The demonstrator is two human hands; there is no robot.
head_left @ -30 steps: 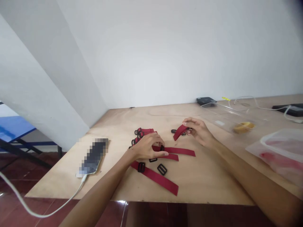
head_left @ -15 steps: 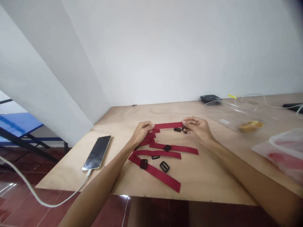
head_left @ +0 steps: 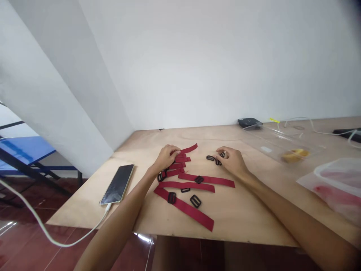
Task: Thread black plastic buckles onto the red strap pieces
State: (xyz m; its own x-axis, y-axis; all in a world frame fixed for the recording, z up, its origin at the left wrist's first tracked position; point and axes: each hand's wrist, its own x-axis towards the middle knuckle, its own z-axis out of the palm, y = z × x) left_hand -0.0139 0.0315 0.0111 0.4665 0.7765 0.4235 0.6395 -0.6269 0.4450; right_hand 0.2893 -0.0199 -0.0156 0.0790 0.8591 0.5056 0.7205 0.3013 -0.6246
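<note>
My left hand (head_left: 168,156) is closed on one end of a red webbing strap (head_left: 189,149); its other end sticks out free to the right. Below that hand several more red straps (head_left: 180,165) lie bunched, with a black slide buckle (head_left: 162,175) at their left end. My right hand (head_left: 231,160) has its thumb and fingers round a black slide buckle (head_left: 222,154) in a small group of buckles, partly hidden by the fingers. Nearer the front lie red straps threaded through buckles, such as this strap (head_left: 194,215), and a loose slide buckle (head_left: 195,201).
A phone (head_left: 117,184) with a white charging cable lies on the left of the wooden table (head_left: 231,222). To the right stand a clear plastic box (head_left: 266,141) with something yellow and a translucent bag (head_left: 335,180) with red contents. A black device (head_left: 249,122) sits by the wall.
My right hand has let go of the strap's right end and moved slightly down onto the buckles. The strap, stretched between both hands before, now hangs from my left hand alone.
</note>
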